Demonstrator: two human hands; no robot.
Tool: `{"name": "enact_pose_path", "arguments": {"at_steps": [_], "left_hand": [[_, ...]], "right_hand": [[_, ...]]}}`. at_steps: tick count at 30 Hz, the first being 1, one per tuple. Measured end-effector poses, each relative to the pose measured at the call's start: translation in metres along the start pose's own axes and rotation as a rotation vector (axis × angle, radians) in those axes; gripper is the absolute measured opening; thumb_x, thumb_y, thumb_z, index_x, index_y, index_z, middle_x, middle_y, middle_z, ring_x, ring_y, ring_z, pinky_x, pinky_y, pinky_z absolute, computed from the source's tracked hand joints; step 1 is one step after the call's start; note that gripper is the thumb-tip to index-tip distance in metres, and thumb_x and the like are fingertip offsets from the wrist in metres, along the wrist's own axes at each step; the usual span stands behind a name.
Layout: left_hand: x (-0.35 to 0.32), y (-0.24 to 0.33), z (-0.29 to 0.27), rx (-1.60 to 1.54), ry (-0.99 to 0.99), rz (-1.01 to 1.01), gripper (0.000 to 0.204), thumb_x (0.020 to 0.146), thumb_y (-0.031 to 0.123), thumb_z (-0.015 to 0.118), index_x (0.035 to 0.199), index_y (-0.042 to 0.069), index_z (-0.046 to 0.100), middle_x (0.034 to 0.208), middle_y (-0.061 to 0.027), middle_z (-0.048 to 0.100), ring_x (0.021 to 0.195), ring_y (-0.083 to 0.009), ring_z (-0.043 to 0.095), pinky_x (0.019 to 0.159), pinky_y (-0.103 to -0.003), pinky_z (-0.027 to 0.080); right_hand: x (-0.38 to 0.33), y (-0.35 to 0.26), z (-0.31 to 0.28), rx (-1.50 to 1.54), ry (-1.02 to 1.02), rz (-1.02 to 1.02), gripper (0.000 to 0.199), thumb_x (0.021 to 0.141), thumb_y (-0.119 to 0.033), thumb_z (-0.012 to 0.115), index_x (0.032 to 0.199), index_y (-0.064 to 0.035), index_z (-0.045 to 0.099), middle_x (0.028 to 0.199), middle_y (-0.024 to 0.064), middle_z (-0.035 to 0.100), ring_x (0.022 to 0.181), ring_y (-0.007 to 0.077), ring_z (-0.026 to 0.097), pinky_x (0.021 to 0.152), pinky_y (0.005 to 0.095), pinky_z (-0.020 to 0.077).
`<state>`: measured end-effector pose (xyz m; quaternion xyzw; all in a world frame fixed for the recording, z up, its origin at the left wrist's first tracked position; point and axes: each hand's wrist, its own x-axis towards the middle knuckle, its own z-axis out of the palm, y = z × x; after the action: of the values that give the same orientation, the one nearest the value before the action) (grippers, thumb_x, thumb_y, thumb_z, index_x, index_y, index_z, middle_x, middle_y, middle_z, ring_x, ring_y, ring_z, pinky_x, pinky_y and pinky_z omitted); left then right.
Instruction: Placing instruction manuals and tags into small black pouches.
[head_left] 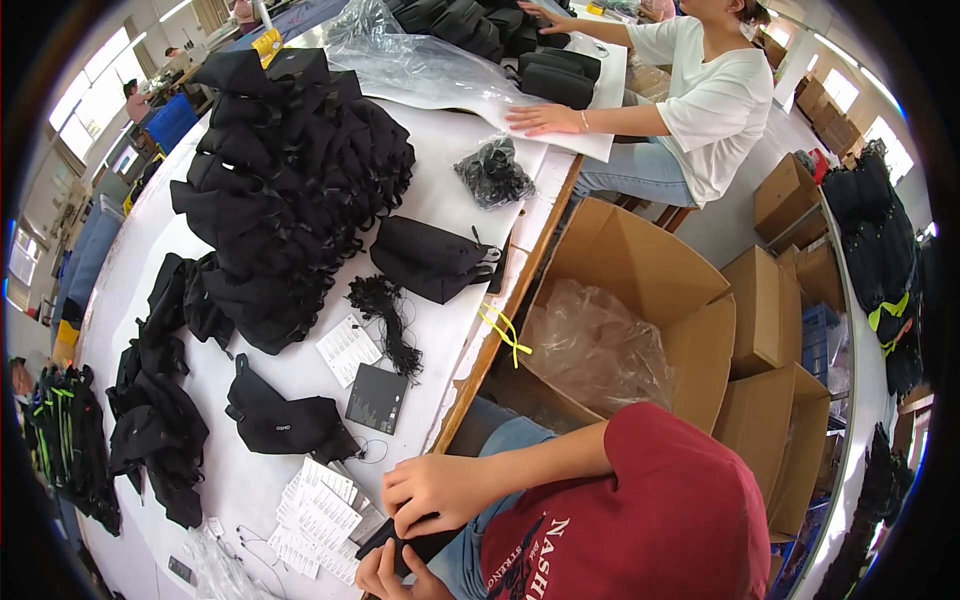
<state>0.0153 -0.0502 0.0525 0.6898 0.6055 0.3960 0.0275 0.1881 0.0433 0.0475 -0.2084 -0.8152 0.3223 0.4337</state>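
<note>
At the table's near edge my right hand (435, 492) has its fingers bent down onto a black fabric piece (428, 545). My left hand (395, 575) grips the same piece from below, thumb and fingers closed on it. Much of the piece is hidden by the hands, so its full shape does not show. Right beside my hands lies a fanned pile of white printed tags (315, 515). Beyond it, a black fabric pouch (285, 412) rests flat, next to a dark square card (377, 397).
A tall heap of black pouches (280, 190) covers the far table. Nearer lie a cord bundle (385, 325), a bag of black parts (495, 172) and another pouch (430, 258). An open carton (690, 350) stands right of the table. A co-worker (715, 100) sits farther back.
</note>
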Motion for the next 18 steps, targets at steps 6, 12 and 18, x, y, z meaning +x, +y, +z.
{"name": "enact_pose_path", "arguments": {"at_steps": [6,12,18], "left_hand": [[-0.0044,-0.0046,0.0047,-0.037,0.015,0.007,0.009,0.081,0.001,0.068,0.088,0.0,0.063,0.088,-0.0093,0.058,0.088,-0.0257,0.052,0.08,-0.037,0.042],[-0.0029,-0.0021,0.007,-0.044,0.047,0.025,0.01,0.078,-0.004,0.067,0.084,0.0,0.061,0.087,-0.0087,0.058,0.087,-0.0255,0.052,0.079,-0.037,0.041],[0.0002,-0.0035,0.0095,-0.064,0.058,0.044,0.011,0.078,-0.006,0.067,0.083,0.001,0.06,0.088,-0.0086,0.058,0.086,-0.0258,0.052,0.079,-0.038,0.041]], "right_hand": [[-0.0006,0.0001,0.0022,0.026,-0.013,-0.005,0.007,0.079,-0.014,0.069,0.078,-0.008,0.065,0.084,0.0028,0.056,0.087,0.0221,0.055,0.073,0.0339,0.0448],[0.0008,-0.0008,-0.0018,0.063,-0.021,-0.007,0.007,0.079,-0.014,0.07,0.079,-0.0088,0.066,0.085,0.0025,0.057,0.087,0.0222,0.055,0.073,0.0342,0.045],[0.0016,0.0003,-0.0065,0.061,-0.023,-0.001,0.006,0.079,-0.015,0.07,0.08,-0.0097,0.067,0.085,0.0019,0.057,0.087,0.022,0.056,0.073,0.0344,0.0452]]}}
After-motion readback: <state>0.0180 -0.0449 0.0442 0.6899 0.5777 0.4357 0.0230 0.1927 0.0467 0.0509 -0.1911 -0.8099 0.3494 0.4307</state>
